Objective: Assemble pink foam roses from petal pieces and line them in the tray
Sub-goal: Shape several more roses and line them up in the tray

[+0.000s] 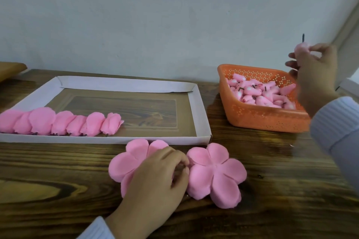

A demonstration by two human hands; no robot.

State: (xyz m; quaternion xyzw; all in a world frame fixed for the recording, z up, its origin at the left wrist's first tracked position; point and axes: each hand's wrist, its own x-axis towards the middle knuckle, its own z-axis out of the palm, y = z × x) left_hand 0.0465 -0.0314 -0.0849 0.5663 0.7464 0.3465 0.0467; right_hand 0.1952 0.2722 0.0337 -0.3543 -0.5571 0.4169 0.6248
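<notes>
On the wooden table (58, 170) a shallow white tray (200, 106) lies to the left, and a row of finished pink roses (58, 123) lines its near edge, packed side by side from the left border to about the middle. Just in front of the tray two flat five-lobed petal pieces lie side by side, their edges touching or nearly so. The left hand (155, 178) rests palm down on the left petal piece (124, 165), fingers curled and fingertips pressed at its centre; whether it pinches the foam or only presses it I cannot tell. The right petal piece (215, 174) lies free and flat. To the right stands an orange perforated basket (262, 116) heaped with small pink buds (260, 93), some showing dark stems. The right hand (312, 72), blurred, is raised above the basket's far right corner, thumb and forefinger closed on one bud (301, 47) whose dark stem points upward. Pale ribbed sleeves cover both wrists.
</notes>
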